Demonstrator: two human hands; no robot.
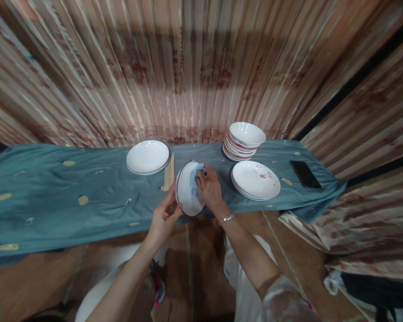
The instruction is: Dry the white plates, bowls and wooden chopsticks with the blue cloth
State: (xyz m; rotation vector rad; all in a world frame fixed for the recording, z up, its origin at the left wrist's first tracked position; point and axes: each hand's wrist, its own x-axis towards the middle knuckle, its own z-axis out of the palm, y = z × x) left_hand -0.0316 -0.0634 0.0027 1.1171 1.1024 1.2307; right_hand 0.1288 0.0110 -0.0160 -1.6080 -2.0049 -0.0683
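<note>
A white plate with a dark rim (185, 197) is held tilted above the near edge of the table. My left hand (165, 212) grips its left edge, thumb on the face side. A light blue cloth (195, 181) is pressed against the plate's surface by my right hand (208, 185), its fingers closed on it. Just left of the plate lie several wooden chopsticks (169, 173), side by side. Whether the held piece is a flat plate or a shallow bowl is hard to tell.
Stacked white plates (148, 156) stand at the left of the chopsticks. To the right are a stack of bowls (244, 141), a pile of flower-patterned plates (255, 180) and a black phone (305, 174). A teal cloth (53, 192) covers the narrow table; a curtain (195, 76) hangs behind.
</note>
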